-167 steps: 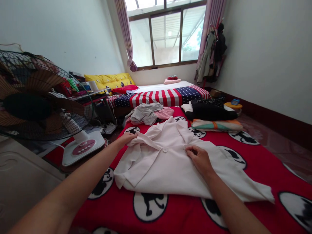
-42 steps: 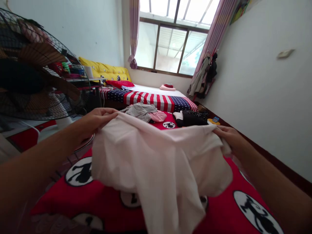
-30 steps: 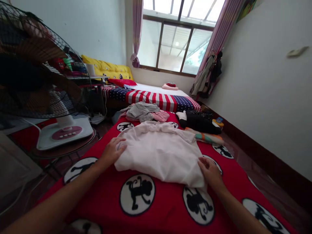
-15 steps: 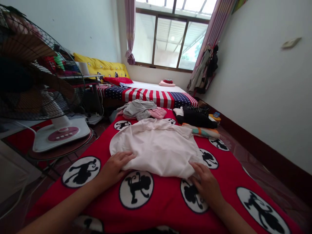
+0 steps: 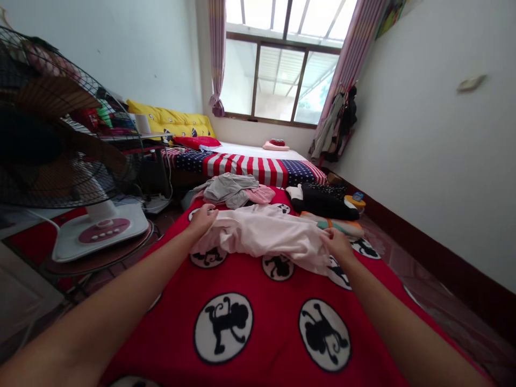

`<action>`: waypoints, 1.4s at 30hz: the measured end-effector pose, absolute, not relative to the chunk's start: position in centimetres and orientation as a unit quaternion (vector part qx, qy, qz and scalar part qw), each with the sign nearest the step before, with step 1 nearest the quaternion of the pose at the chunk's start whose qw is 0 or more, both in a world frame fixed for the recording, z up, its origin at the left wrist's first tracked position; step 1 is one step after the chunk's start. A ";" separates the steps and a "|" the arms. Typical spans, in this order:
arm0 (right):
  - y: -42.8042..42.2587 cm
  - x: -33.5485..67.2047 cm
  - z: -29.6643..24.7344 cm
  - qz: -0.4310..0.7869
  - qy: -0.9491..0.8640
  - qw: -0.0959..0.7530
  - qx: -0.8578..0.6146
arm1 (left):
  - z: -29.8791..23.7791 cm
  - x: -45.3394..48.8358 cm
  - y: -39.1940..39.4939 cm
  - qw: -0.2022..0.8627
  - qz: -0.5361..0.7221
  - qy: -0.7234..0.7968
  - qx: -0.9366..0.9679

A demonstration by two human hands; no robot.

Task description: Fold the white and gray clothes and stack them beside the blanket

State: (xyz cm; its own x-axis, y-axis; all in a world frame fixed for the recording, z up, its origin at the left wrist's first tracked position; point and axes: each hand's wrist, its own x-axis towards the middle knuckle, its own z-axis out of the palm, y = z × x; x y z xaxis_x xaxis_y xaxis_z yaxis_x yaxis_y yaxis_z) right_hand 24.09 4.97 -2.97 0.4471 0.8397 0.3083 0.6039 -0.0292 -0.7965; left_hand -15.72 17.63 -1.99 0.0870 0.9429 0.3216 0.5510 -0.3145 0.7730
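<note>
The left hand (image 5: 202,219) and right hand (image 5: 337,243) were curled tight on the two ends of a pale pink top (image 5: 258,234), which lay bunched on the red monkey blanket (image 5: 262,284) (one hard tug could make it slip and crumple).

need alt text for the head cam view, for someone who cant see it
Left hand and right hand grip the ends of a pale pink garment bunched on a red blanket with monkey prints. Grey clothes lie just beyond it, a standing fan is at left, and a stars-and-stripes bedspread lies beneath a window.
</note>
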 end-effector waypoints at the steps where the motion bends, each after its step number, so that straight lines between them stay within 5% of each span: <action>1: 5.3 23.5 -3.6 0.085 -0.516 0.474 -0.708 | -2.6 -15.3 17.6 0.218 0.424 0.539 0.694; 9: 3.3 14.8 -8.0 -0.045 -0.713 0.351 -0.605 | -7.0 -13.0 12.1 0.042 0.284 0.383 0.878; 17: 6.2 7.8 -7.5 -0.075 -0.770 0.279 -0.569 | -8.1 -11.6 10.3 0.024 0.245 0.372 0.895; 24: 7.2 9.4 -3.9 0.196 -0.547 0.606 -0.543 | -9.5 -15.8 12.6 0.070 0.289 0.435 0.850; 28: 5.8 10.8 -1.7 0.381 -0.382 0.693 -0.478 | -10.1 -17.2 13.2 0.089 0.336 0.426 0.835; 36: 0.4 11.8 -3.8 0.510 -0.427 0.546 -0.508 | -6.0 -19.3 10.6 0.178 0.365 0.429 0.807; 42: -2.4 13.4 -7.4 0.499 -0.496 0.447 -0.553 | -2.6 -25.3 8.5 0.401 0.307 0.422 0.753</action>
